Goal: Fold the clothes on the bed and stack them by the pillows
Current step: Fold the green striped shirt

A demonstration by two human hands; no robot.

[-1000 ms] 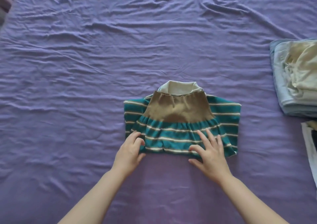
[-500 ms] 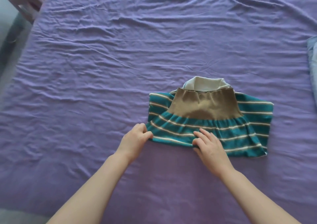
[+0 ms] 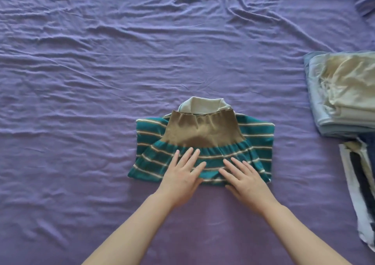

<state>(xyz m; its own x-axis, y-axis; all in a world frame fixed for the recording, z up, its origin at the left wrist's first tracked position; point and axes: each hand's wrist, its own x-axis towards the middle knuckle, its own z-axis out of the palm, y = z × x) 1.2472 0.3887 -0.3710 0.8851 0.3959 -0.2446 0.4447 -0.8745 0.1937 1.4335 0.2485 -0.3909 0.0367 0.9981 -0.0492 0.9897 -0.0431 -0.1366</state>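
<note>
From the head camera, one folded garment (image 3: 203,142) lies in the middle of the bed (image 3: 81,81), on its wrinkled purple sheet. The garment is teal with cream stripes, a brown band across its top and a pale collar sticking out beyond that. Two hands rest on its near edge. The left hand (image 3: 182,175) lies flat, fingers straight and spread, its grip wide and holding nothing. The right hand (image 3: 243,179) lies flat just beside it, fingers straight too, grip wide, pressing the striped cloth. At the right edge sit two stacks: a pale blue and cream stack (image 3: 343,94), and nearer, a dark-and-white stack (image 3: 361,183), partly cut off.
</note>
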